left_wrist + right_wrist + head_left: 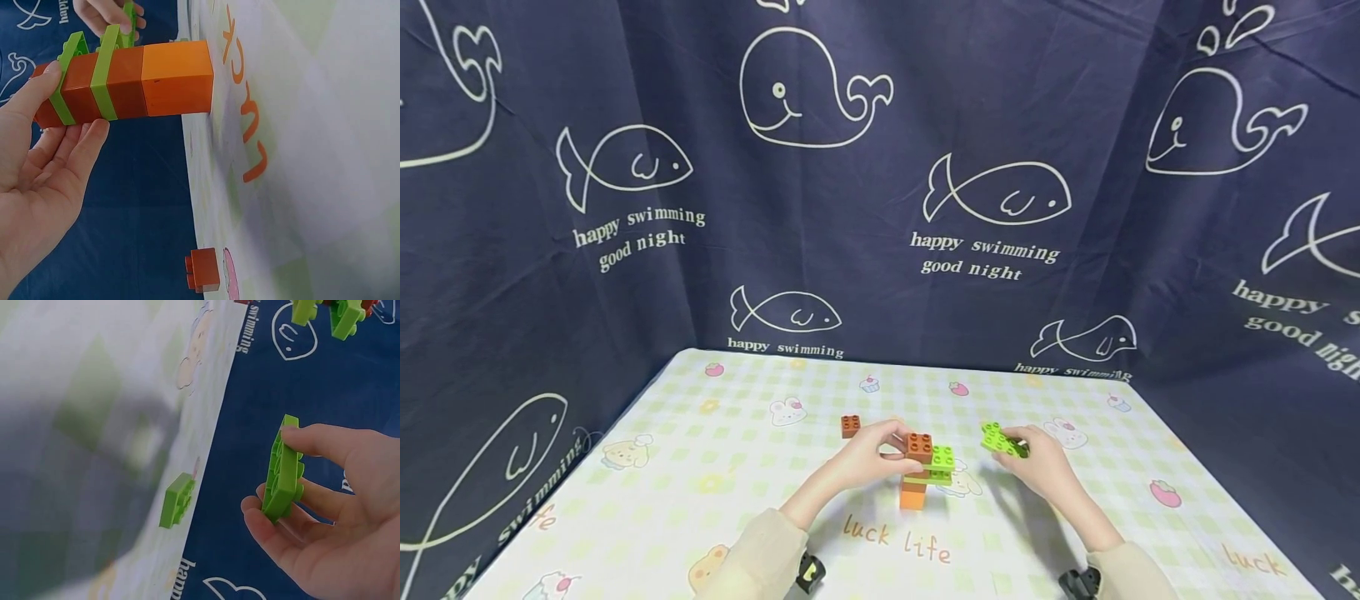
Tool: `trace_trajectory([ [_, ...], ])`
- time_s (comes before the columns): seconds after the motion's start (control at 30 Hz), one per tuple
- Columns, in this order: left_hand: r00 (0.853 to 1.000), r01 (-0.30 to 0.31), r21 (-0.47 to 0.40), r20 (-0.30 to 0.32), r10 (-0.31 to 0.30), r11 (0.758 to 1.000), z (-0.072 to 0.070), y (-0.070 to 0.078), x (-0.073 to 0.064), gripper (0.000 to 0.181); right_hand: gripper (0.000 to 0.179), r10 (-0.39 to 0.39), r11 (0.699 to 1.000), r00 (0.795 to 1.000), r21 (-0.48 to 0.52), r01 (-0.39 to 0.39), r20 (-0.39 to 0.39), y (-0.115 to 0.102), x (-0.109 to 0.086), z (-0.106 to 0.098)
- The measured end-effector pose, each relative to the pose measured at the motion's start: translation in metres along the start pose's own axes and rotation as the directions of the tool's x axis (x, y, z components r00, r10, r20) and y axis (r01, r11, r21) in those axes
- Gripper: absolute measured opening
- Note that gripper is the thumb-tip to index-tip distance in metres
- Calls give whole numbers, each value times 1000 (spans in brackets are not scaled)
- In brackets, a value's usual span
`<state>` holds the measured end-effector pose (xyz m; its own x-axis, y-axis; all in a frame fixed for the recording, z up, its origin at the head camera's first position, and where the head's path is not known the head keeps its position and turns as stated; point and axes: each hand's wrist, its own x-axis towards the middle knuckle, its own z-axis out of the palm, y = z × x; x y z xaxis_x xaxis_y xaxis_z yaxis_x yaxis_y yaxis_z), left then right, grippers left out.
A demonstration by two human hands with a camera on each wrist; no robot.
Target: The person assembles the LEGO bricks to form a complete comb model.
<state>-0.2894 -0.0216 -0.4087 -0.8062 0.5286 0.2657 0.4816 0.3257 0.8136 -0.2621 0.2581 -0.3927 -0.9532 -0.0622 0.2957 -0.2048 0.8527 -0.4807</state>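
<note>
A tower of toy building bricks (178,78) stands on the table, orange at the bottom with brown bricks and thin green bricks alternating above. My left hand (867,457) grips its upper part from the left, thumb near the top green layer and fingers on the other side. The green layers stick out to the right with studs showing. To the right of the tower, my right hand (1043,462) pinches a thin green brick (284,472) between thumb and fingers, above the table. Another green brick (176,501) lies on the table beyond it.
A loose brown brick (850,427) sits on the table behind my left hand. The patterned tablecloth (760,483) covers the table, and a dark blue curtain (880,208) with white fish drawings hangs behind and along both sides.
</note>
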Motion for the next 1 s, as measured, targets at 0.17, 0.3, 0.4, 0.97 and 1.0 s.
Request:
trace_trajectory([
  [0.17, 1000, 2, -6, -1, -2, 1000, 0, 1, 0, 31, 41, -32, 999, 999, 10, 32, -31, -6, 3, -1],
  [0.3, 1000, -2, -19, 0, 2, 1000, 0, 0, 0, 32, 40, -54, 998, 997, 14, 55, -48, -13, 3, -3],
  [0.4, 1000, -4, -23, -2, 4, 1000, 0, 0, 0, 32, 39, -60, 998, 997, 25, 61, -45, -19, 3, -4],
  [0.97, 1000, -7, -23, 2, 7, 1000, 1, -1, 1, 30, 36, -113, 991, 990, 59, 119, -84, -40, 7, -4],
  [1.0, 1000, -7, -25, 3, 7, 1000, 1, -1, 1, 30, 36, -113, 991, 990, 61, 118, -83, -41, 7, -3],
])
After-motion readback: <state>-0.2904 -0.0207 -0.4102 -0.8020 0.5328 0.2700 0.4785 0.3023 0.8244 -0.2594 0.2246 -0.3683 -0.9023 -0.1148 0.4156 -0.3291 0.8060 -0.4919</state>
